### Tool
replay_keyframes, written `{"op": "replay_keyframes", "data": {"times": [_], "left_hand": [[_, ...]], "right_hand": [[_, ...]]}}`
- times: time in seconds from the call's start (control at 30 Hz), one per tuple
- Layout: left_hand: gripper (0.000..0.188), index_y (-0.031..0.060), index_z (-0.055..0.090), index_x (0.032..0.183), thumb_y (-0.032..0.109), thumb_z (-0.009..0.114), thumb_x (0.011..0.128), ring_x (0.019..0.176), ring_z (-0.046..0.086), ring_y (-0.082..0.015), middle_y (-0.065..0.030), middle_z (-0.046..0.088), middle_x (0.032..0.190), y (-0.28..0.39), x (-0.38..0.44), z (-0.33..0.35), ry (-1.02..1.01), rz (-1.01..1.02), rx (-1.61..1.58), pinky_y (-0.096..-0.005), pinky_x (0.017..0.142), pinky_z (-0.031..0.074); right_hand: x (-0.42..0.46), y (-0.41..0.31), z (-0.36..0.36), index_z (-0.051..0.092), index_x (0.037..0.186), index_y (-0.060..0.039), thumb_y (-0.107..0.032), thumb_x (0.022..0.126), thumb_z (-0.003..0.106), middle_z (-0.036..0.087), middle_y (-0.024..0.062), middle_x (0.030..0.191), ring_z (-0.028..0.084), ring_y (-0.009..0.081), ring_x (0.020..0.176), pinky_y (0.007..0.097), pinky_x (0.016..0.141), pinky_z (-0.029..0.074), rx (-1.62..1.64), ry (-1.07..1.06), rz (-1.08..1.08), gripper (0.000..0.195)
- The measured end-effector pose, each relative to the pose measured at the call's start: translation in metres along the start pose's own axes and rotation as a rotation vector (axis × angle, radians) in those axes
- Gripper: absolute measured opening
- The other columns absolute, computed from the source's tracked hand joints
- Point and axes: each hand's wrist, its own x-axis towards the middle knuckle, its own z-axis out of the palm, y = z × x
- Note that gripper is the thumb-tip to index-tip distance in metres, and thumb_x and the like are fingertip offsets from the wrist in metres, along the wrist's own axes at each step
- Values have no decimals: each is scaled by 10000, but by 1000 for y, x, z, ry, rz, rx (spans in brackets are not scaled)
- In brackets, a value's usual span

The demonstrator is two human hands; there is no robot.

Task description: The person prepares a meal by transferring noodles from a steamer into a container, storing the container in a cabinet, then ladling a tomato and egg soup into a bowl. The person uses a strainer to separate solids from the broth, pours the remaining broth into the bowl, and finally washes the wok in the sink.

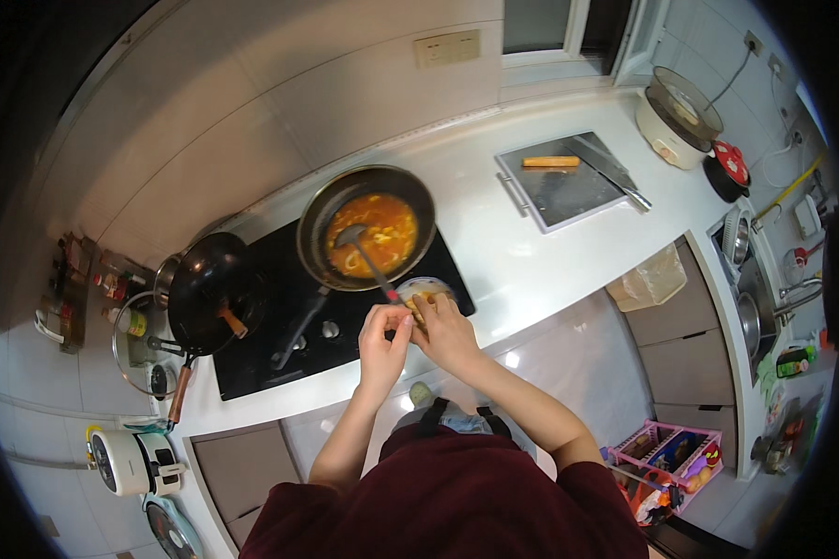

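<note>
My left hand [383,349] and my right hand [449,334] meet at the fingertips over a small bowl [425,285] near the cooktop's front edge. The bowl has a patterned rim and yellowish food in it, partly covered by my right hand. Whether my fingers pinch something small cannot be made out. Behind them a deep frying pan [310,258] stands on the black cooktop [262,370], with orange-red soup [391,220] and pale yellow pieces in it. A ladle [352,236] rests in the soup, its handle running over the pan's rim towards my left hand.
A black wok [206,293] with a wooden handle leans at the left by bottles. Right of the cooktop lies a cutting board [556,199] with a wooden-looking piece [551,161] and a large knife [608,171]. An electric pot [664,133] stands at the far right corner.
</note>
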Motion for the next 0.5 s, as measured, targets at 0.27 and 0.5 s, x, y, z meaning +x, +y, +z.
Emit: {"op": "replay_keyframes", "data": {"times": [0.27, 0.5], "left_hand": [[61, 4, 577, 884, 57, 584, 853, 733, 563, -113, -46, 569, 823, 59, -2, 189, -70, 4, -170, -239, 681, 463], [130, 22, 569, 854, 142, 552, 901, 520, 472, -40, 20, 534, 603, 138, -18, 370, -516, -273, -378, -190, 487, 374]], "right_hand": [[-75, 108, -190, 501, 1196, -37, -127, 830, 591, 497, 128, 1120, 577, 241, 927, 341, 745, 494, 303, 150, 219, 387], [-148, 229, -340, 521, 1166, -29, -52, 844, 558, 534, 114, 1080, 602, 183, 831, 291, 741, 486, 301, 458, 384, 325]]}}
